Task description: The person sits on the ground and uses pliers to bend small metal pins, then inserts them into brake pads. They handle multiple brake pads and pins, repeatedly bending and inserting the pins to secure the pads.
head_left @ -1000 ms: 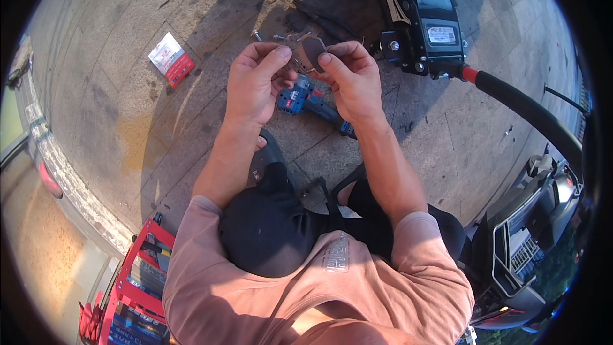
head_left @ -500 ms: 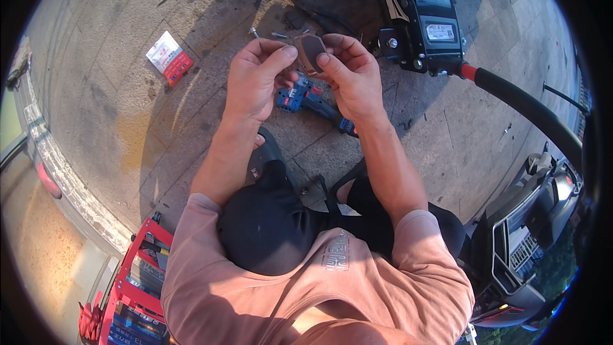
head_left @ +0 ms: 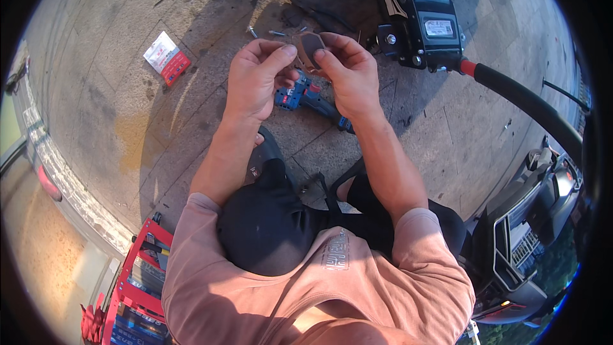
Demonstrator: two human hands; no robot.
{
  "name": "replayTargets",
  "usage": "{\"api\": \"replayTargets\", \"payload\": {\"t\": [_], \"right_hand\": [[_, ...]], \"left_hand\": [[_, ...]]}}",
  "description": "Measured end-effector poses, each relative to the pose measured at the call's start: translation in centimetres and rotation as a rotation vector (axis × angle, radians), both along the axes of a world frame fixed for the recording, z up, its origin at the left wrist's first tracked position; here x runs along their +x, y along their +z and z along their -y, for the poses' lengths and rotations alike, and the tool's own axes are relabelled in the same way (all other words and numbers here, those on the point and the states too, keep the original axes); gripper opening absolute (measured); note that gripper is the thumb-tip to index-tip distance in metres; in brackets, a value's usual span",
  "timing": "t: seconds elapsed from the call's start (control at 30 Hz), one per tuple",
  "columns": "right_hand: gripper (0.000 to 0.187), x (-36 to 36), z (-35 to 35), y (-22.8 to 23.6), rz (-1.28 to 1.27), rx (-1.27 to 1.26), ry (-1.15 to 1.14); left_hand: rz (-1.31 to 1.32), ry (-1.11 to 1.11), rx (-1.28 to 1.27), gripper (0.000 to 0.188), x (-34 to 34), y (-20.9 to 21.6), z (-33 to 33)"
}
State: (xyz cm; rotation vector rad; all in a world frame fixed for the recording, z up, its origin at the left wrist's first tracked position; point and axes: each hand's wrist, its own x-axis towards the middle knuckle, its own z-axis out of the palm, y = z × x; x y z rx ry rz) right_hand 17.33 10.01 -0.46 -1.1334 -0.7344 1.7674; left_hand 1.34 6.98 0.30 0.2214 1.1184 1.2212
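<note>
A small brake pad with a dark brown face and a copper-coloured edge is raised above the ground between my hands. My right hand grips it with the thumb on its face and the fingers behind. At its left edge, my left hand pinches with thumb and forefinger; the exact contact there is partly hidden. Below the hands, on the paving, lies a blue and black cordless power tool, partly covered by them. Just beyond are loose bolts and dark pliers-like handles.
A white and red packet lies to the left. At the upper right stands a black floor jack with a long padded handle. A red rack is at lower left, a parked scooter at right. A dark round edge shows at the top.
Both hands keep their hold, and the brake pad shifts only very slightly. My right thumb sits a little higher on the pad. The view has moved slightly.
</note>
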Motion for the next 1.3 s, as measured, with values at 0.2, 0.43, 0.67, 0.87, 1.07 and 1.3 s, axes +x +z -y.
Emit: {"api": "replayTargets", "payload": {"t": [0.2,0.43,0.67,0.87,1.07,1.3], "right_hand": [[0.029,-0.1,-0.2,0.1,0.024,-0.007,-0.029],[0.030,-0.4,-0.3,0.1,-0.093,-0.044,-0.076],[0.029,-0.8,0.1,0.4,-0.104,-0.036,-0.081],[0.024,-0.9,0.1,0.7,-0.066,-0.023,-0.057],[0.021,-0.5,0.1,0.7,-0.074,-0.027,-0.021],[0.020,0.3,0.0,0.3,-0.148,-0.038,0.033]], "left_hand": [[0.018,0.036,0.005,0.013,-0.1,-0.1,0.1],[0.011,0.045,0.004,0.013,0.1,-0.1,0.2],[0.029,0.055,0.031,0.014,0.2,-0.4,0.1],[0.015,0.079,0.067,0.014,0.3,-0.6,0.4],[0.028,0.067,0.098,0.014,0.1,-0.6,0.6],[0.011,0.065,0.102,0.018,0.3,-0.1,1.0]]}}
